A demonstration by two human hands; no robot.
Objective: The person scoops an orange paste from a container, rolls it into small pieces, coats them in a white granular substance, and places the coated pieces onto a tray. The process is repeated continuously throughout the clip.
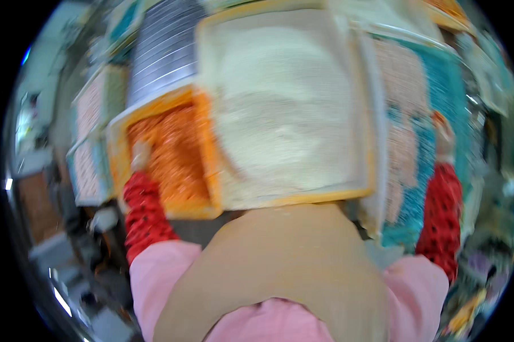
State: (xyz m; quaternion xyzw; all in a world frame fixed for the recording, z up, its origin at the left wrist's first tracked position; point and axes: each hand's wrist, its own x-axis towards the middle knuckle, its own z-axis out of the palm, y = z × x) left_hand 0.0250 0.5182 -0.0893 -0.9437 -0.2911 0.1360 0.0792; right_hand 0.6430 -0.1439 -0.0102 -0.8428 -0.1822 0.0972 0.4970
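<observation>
My left hand (140, 155) reaches over an orange-rimmed tray (212, 165) filled with a wet, lumpy orange mass (180, 154). Its fingers touch or hover just above the mass; motion blur smears them. Far to the right, my right hand (444, 141) is at a teal tray (465, 85) in which pale pinkish pieces (402, 74) lie in rows. The fingers there look curled, with orange-red at their tips; whether that is a held piece or a coating, I cannot tell. Between my hands stands a large yellow-rimmed tray (319, 198) of white powder or crumbs (279, 108).
A grey ribbed metal surface (163, 48) lies behind the orange tray. Stacked trays with pale pink contents (87, 168) stand at the left. More trays (382, 14) sit along the back. A beige apron (279, 245) covers my front, close against the white-filled tray.
</observation>
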